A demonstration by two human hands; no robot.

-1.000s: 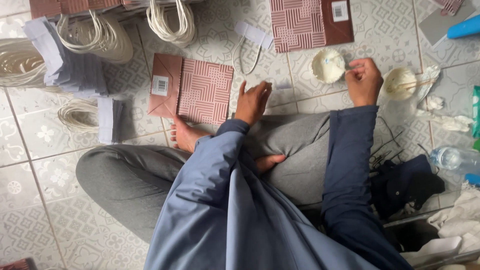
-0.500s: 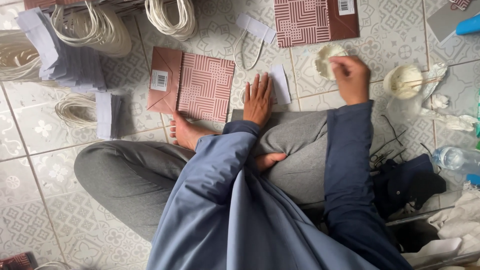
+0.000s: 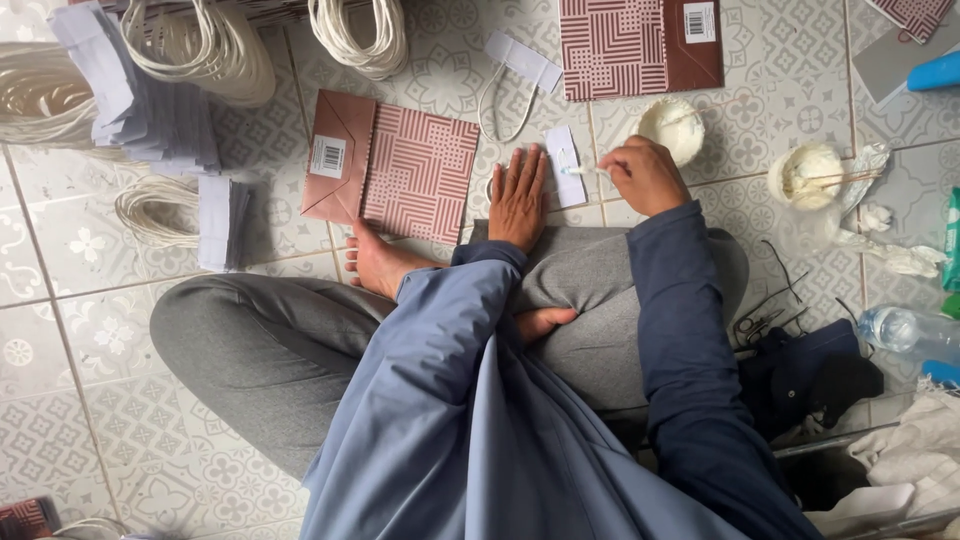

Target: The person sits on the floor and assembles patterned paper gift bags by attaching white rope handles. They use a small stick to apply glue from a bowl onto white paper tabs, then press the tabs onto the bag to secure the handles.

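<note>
Patterned floor tiles carry a white paper strip [image 3: 563, 165], lying between the hands. Flat and open, the left hand [image 3: 518, 195] rests just left of it; the right hand [image 3: 645, 175] pinches a small stick [image 3: 585, 171] whose tip meets the strip, beside a glue cup [image 3: 672, 128].

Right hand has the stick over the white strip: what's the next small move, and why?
Probably draw the stick along the white strip. The left hand lies flat beside the strip, the right hand has the stick's tip on it, and the bowl sits just behind.
</note>
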